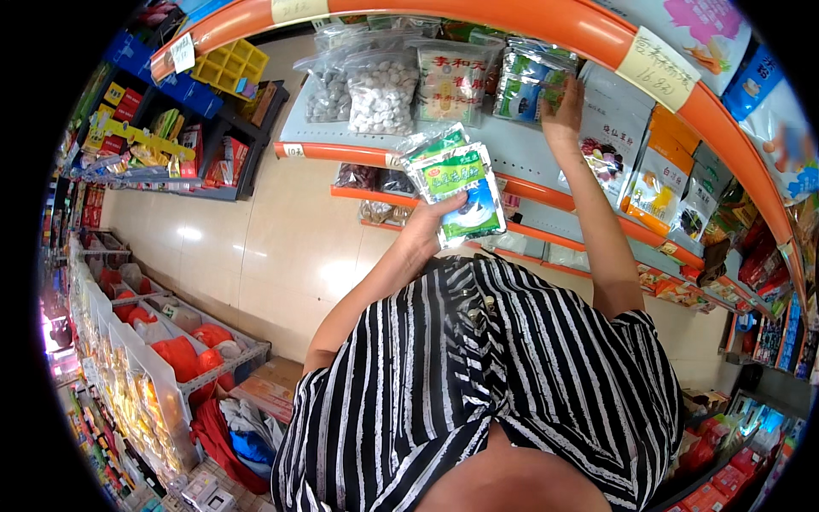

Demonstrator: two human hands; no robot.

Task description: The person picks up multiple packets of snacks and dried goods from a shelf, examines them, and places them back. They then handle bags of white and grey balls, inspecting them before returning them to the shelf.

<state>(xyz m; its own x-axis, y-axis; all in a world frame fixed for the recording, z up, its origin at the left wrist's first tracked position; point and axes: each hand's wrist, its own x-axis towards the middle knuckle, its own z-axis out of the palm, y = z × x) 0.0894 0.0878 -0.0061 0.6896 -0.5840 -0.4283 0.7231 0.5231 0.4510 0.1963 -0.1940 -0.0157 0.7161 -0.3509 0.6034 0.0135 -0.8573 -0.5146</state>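
Note:
Green-and-blue foil packets (466,192) are fanned in my left hand (430,224), its thumb across the front one, just before the orange edge of a grey metal shelf (512,142). My right hand (563,109) reaches onto that shelf and touches the right side of a stack of similar packets in clear plastic (528,83); whether its fingers grip them is hidden. Left of the stack stands a clear bag with a printed cream packet (451,83). Beside that lie zip bags of whitish round pieces (382,93). Grey pouches (608,121) stand right of my right hand.
An orange-edged upper shelf (461,11) curves close above my hands. Lower shelves with bagged goods (390,179) run beneath. Orange and white pouches (659,173) line the right side. At the left are a display rack with yellow bins (230,69) and white crates (221,365) of red bags.

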